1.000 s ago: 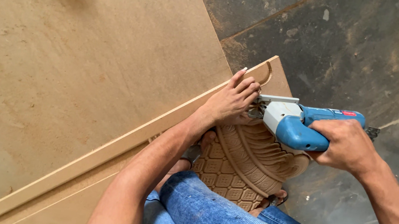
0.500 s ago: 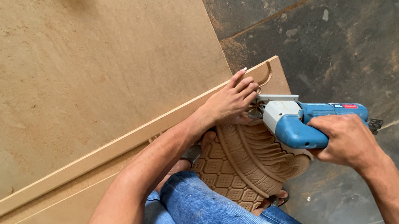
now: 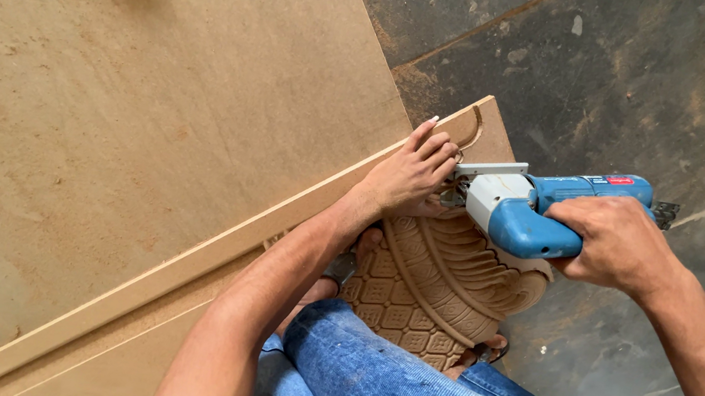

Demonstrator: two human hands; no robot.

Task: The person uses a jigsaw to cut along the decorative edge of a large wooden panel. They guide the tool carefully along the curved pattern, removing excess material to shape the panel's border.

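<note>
Wrapping the right grip (image 3: 612, 248) tight around the rear of the blue and grey power tool (image 3: 520, 212), fingers curled closed over the blue body, just above and to the right of the carved wooden ornament (image 3: 450, 285). Pressing the left grip (image 3: 411, 174) down at the upper left edge of that ornament, fingers laid together and flat rather than pinching, fingertips right at the tool's metal nose plate and resting on the end of the thin wooden strip (image 3: 177, 270). Compared with a second ago: lifted a touch on the right side, levelling the tool so that its handle now runs nearly straight out to the right of the ornament instead of sagging toward it; kept almost motionless on the left, bracing at the same spot. Judging from so small a shift, settling and aiming rather than travelling, with the nose held at one point where strip and ornament meet; cannot tell whether actually working the wood, since hidden behind the left fingers. Running away down-left from the ornament, the strip lying along a pale panel (image 3: 494, 135) whose corner, marked with a curved line, pokes out just above the ornament. Beyond the strip, farther up-left of the ornament, a broad tan board (image 3: 109, 99). Below the ornament, touching it, a knee in blue jeans (image 3: 399, 388), seemingly propping it. Up and right of the ornament, dark floor tiles (image 3: 626, 80).
</note>
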